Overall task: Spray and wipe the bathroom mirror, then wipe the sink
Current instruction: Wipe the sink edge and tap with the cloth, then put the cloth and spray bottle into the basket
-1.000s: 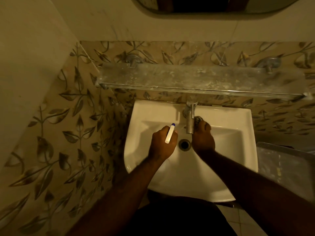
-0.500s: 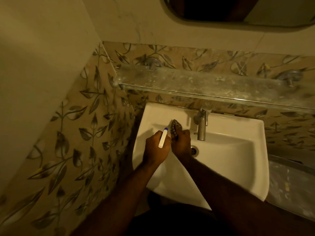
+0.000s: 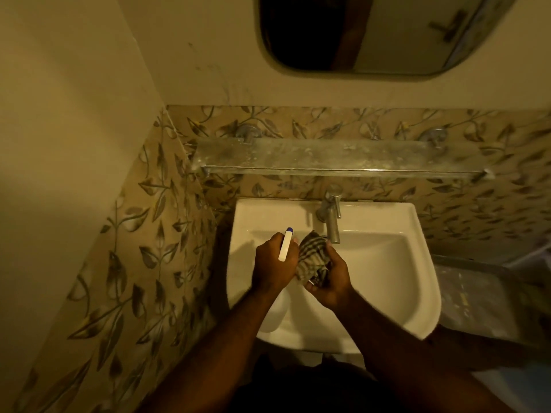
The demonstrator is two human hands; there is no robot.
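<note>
Tap (image 3: pixel 330 214) at the sink's (image 3: pixel 387 263) back rim — shelf (image 3: pixel 340 158) above, mirror (image 3: pixel 372 31) higher — both hands over the basin.

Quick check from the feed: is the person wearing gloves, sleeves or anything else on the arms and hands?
No gloves and no sleeves: both forearms are bare right down to the bottom of the frame. The left hand shows nothing worn. The right hand has a small pale glint at one finger, possibly a ring, too small to confirm.

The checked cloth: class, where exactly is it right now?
The checked cloth is bunched in the right hand over the sink basin, beside the left hand, just below the tap.
</note>
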